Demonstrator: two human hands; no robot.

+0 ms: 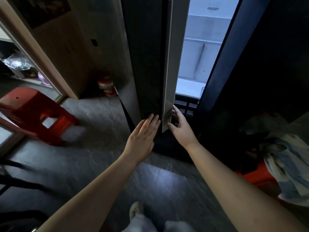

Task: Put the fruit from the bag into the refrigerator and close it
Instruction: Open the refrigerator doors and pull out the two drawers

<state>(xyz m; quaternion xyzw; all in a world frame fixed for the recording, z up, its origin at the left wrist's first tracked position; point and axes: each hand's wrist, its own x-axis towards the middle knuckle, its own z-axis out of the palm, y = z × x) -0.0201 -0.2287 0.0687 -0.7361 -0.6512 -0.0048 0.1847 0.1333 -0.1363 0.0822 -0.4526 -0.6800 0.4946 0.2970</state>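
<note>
Left hand point(142, 136) flat, fingers straight, pressed on glossy dark refrigerator door point(147, 64). Right hand point(181, 129) spread, loosely curved, holding nothing, beside door's pale edge. Lit white interior point(200, 56) above right hand. Red plastic stool point(33, 113) left of left hand; crumpled blue-white cloth point(287, 164) right.

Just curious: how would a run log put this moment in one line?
left hand flat on door | right hand open at door edge | refrigerator ajar, lit
</note>
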